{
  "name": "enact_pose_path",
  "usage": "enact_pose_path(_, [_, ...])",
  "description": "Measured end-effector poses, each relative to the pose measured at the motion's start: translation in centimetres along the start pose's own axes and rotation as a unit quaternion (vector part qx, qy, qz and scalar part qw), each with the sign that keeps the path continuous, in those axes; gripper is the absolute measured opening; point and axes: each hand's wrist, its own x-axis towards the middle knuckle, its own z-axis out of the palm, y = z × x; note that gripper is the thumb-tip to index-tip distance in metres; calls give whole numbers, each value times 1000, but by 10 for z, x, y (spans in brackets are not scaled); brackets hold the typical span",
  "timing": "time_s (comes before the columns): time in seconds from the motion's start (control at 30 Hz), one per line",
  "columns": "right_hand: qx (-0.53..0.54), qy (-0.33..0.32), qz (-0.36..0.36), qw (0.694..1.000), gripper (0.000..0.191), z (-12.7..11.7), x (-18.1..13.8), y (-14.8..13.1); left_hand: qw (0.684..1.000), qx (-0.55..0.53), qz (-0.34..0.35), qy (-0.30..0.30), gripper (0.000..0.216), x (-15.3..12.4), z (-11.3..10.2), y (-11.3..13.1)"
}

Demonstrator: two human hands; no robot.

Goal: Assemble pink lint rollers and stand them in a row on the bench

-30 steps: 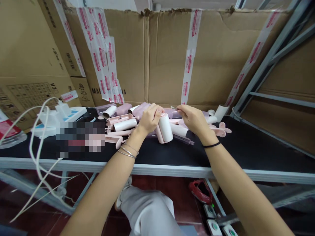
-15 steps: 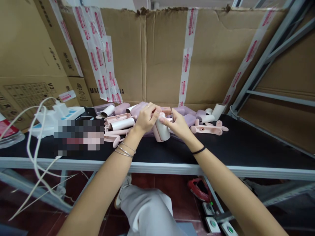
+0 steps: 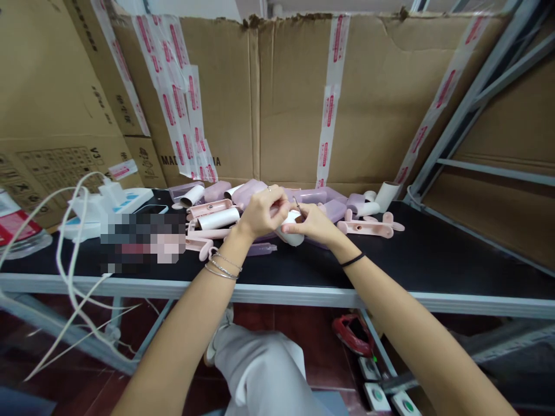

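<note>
A white and pink cylindrical casing [image 3: 293, 238] is tilted between my hands above the black table, its end turned toward me. My right hand [image 3: 318, 222] is closed around its right side, thumb across the front. A thin dark metal tool [image 3: 297, 203], its kind unclear, sticks up from the fingers of that hand. My left hand [image 3: 263, 211] is closed in a pinch just above and left of the casing; whatever its fingertips hold is too small to make out. Beneath the hands lies a translucent purple piece [image 3: 261, 249].
Pink clip-like parts [image 3: 366, 226], white tubes [image 3: 218, 218] and purple sleeves [image 3: 217, 190] lie in a row behind and beside my hands. A power strip [image 3: 130, 199] with white cables stands left. Cardboard [image 3: 295, 115] walls the back; a metal frame [image 3: 468, 110] rises right.
The casing has tipped from nearly upright, so that its end faces me. My left hand has shifted from its top into a pinch beside it. The purple piece beneath shows more.
</note>
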Motion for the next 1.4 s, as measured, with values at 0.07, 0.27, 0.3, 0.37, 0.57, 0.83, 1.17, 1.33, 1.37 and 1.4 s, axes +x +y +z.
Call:
enact_pose_path(0.07, [-24, -5, -29, 999, 55, 0, 0, 0, 1000, -7, 3, -8, 16, -2, 1, 0])
enact_pose_path(0.27, [-89, 1, -54, 995, 55, -4, 1, 7, 1000, -10, -8, -3, 18, -7, 8, -6])
enact_pose_path(0.3, [-91, -1, -51, 994, 54, -5, 1, 8, 1000, -8, -12, -1, 18, -8, 9, -7])
enact_pose_path(0.37, [-88, -11, -44, 995, 53, -7, 2, 9, 1000, -7, -17, 0, 18, -9, 11, -7])
enact_pose_path(0.57, [-73, -40, -31, 996, 52, -14, 3, 6, 999, -16, -30, -12, 18, -10, 12, -4])
enact_pose_path(0.83, [-38, -55, -28, 997, 50, -19, -1, 0, 997, 2, -60, -52, 18, -11, 15, -7])
enact_pose_path(1.17, [84, 30, -37, 995, 58, -31, -5, 5, 996, -5, -74, -40, 20, -14, 13, -14])
enact_pose_path(1.33, [121, 171, -23, 978, 60, -35, -3, 8, 984, 8, -165, -72, 14, -13, 16, -19])
enact_pose_path(1.37, [127, 183, -17, 975, 60, -34, -2, 10, 979, 17, -176, -101, 15, -12, 16, -19])
enact_pose_path(1.4, [132, 189, -9, 973, 60, -33, -1, 13, 974, 26, -183, -130, 18, -12, 16, -18])
